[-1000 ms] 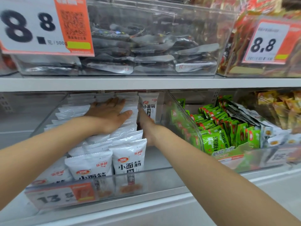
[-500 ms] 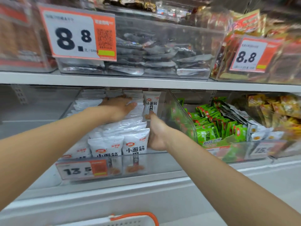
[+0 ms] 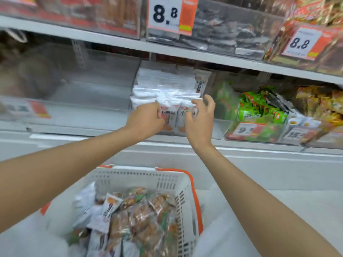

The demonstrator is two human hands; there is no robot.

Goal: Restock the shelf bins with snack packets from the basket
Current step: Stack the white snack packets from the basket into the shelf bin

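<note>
Left hand (image 3: 146,117) reaches the front row of white packets (image 3: 167,89) in a clear shelf bin (image 3: 218,127), fingers curled against them; blur hides whether it grips. Just right, right hand (image 3: 199,119) hovers loosely open beside the same row. Nearer, a white basket (image 3: 141,175) holds mixed snack packets (image 3: 141,216).

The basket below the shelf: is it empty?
No, the basket holds a heap of mixed snack packets, piled against its white slotted wall.
</note>
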